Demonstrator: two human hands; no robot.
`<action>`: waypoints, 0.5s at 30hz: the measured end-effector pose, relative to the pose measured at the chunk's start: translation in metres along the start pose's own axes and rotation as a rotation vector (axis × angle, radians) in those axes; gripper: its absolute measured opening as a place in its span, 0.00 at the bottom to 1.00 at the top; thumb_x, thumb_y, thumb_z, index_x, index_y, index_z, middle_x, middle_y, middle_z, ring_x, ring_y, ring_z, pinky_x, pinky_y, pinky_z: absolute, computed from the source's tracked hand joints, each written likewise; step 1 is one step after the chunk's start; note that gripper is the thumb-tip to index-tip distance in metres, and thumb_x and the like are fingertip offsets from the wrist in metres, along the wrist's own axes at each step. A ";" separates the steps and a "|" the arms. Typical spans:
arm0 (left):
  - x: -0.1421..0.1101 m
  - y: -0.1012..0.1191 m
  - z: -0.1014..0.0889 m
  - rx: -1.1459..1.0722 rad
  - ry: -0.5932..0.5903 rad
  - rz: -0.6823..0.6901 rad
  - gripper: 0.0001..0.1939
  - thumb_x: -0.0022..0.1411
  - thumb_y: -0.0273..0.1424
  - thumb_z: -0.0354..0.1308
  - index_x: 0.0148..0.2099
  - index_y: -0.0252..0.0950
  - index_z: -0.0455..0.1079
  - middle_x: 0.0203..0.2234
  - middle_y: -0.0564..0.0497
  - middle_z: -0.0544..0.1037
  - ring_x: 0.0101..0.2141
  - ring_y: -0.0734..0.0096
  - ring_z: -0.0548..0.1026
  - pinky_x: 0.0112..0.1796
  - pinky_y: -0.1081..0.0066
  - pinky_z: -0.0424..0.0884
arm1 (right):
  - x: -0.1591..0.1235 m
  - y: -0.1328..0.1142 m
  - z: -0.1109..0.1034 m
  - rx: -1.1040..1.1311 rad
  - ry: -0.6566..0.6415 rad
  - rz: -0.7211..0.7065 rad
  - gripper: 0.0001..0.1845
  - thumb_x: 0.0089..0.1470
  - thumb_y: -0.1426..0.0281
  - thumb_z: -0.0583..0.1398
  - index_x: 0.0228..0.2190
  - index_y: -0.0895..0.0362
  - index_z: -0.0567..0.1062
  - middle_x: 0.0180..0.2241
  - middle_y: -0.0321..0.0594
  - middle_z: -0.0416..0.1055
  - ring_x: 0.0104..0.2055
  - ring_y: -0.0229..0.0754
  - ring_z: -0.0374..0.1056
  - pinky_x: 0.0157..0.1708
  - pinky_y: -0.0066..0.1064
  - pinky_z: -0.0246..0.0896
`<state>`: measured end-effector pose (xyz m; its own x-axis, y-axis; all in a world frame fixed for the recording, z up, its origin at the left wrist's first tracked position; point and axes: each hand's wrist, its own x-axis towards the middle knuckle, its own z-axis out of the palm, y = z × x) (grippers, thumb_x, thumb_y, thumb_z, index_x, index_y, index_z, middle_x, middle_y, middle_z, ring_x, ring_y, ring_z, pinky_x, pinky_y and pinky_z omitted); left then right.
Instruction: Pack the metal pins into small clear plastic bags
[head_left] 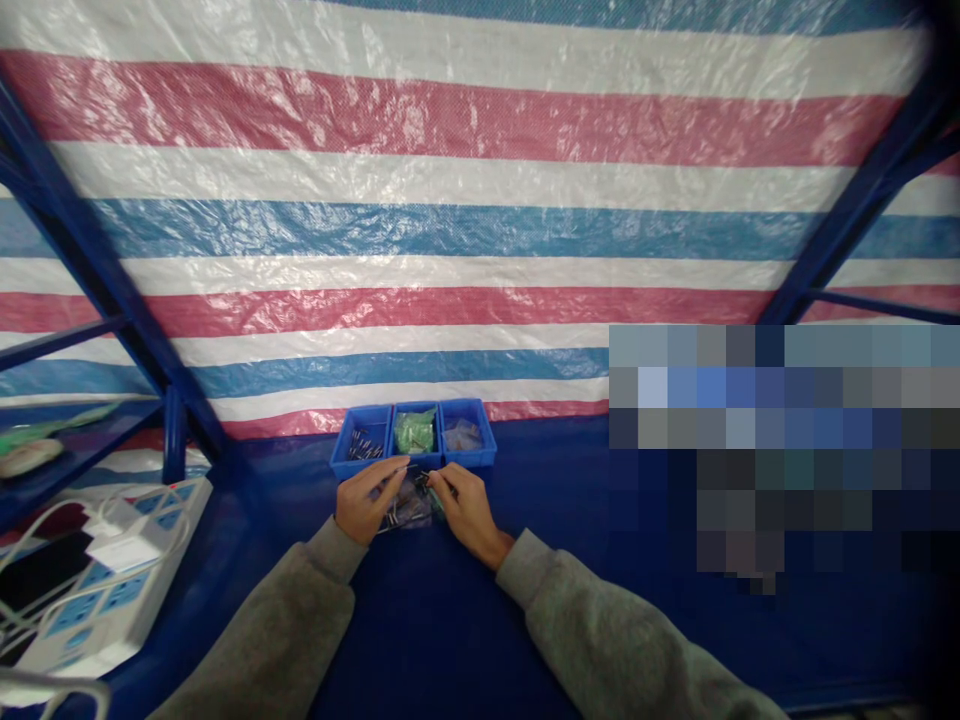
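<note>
My left hand (370, 499) is closed in a pinch, with a short, thin dark piece showing at its fingertips. Opposite it, my right hand (466, 508) pinches a small dark piece whose kind I cannot make out. Between and below both hands lies a clear plastic bag (411, 508) with dark, slim pieces in or on it. Just beyond my hands stand three joined blue bins. The left bin (341, 459) holds thin dark and silvery pieces, the middle bin (416, 407) a green bag, and the right bin (487, 452) clear plastic packets.
A white power strip (139, 610) with plugs and cables stands at the left of the blue table (442, 640). Blue metal posts (112, 250) frame both sides. Striped plastic sheeting (480, 235) hangs behind the bins. The right side is blurred into blocks.
</note>
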<state>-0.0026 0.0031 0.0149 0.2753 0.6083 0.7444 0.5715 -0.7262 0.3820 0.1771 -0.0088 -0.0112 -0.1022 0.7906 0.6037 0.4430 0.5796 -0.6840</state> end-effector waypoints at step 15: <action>0.000 -0.001 0.002 0.069 -0.106 0.043 0.16 0.64 0.30 0.46 0.51 0.36 0.68 0.39 0.46 0.75 0.40 0.69 0.73 0.45 0.69 0.68 | -0.001 -0.004 -0.003 0.012 0.027 0.005 0.18 0.61 0.66 0.48 0.26 0.57 0.72 0.24 0.37 0.66 0.28 0.36 0.62 0.30 0.27 0.54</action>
<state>-0.0014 0.0047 0.0137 0.3788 0.6103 0.6958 0.6087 -0.7306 0.3095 0.1777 -0.0126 -0.0076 -0.0760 0.7877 0.6114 0.4324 0.5785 -0.6916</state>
